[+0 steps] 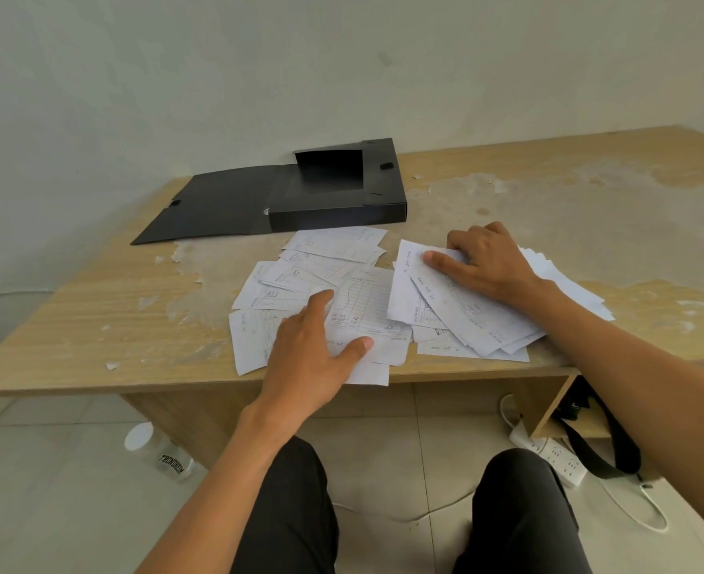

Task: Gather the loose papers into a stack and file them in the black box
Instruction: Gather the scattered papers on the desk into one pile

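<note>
Several white printed slips lie spread over the near middle of the wooden table (93, 308). My left hand (313, 345) lies flat on the left spread of papers (325, 263), fingers apart, thumb pressing one slip. My right hand (482, 258) rests on a fanned pile of papers (457, 316) to the right, fingers curled over the pile's top edge. The black box (342, 209) stands open behind the papers, its lid flap (217, 205) laid flat to the left. The inside of the box looks empty.
The tabletop is worn, with peeling patches and small flakes. A white wall stands close behind. Under the table are a clear jar (155, 449) on the tiled floor, a white power strip (553, 453) with cable, and a black strap (598, 441).
</note>
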The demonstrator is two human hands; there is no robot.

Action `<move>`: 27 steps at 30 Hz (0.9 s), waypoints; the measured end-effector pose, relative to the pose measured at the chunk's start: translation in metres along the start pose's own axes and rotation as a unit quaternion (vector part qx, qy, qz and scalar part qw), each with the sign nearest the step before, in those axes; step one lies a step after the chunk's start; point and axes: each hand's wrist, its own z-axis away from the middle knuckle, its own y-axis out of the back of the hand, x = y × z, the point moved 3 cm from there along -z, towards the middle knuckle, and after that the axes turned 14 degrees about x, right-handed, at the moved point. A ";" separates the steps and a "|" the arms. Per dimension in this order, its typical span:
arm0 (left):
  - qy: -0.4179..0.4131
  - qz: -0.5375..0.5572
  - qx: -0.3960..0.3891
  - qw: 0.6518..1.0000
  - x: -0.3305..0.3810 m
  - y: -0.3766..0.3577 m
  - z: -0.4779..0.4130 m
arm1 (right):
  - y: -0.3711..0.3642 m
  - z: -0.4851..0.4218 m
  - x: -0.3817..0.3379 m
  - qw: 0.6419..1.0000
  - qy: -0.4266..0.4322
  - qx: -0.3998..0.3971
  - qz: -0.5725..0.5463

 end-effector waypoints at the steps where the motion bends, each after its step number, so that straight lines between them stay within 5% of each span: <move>1: 0.002 0.010 -0.003 1.000 -0.002 0.001 -0.001 | -0.001 -0.001 -0.002 1.000 0.005 -0.001 -0.003; 10: 0.018 0.044 0.012 0.999 -0.011 0.007 0.001 | -0.017 -0.011 -0.023 0.998 0.056 -0.013 -0.017; 17: 0.017 -0.117 0.133 0.984 -0.012 0.019 0.007 | -0.021 -0.013 -0.026 0.998 0.065 -0.012 -0.021; 21: 0.031 -0.194 0.081 0.977 -0.007 0.013 -0.006 | -0.020 -0.011 -0.026 0.998 0.062 -0.010 -0.021; 27: 0.137 -0.107 -0.004 0.985 -0.005 0.007 -0.021 | -0.020 -0.010 -0.025 0.998 0.059 -0.011 -0.019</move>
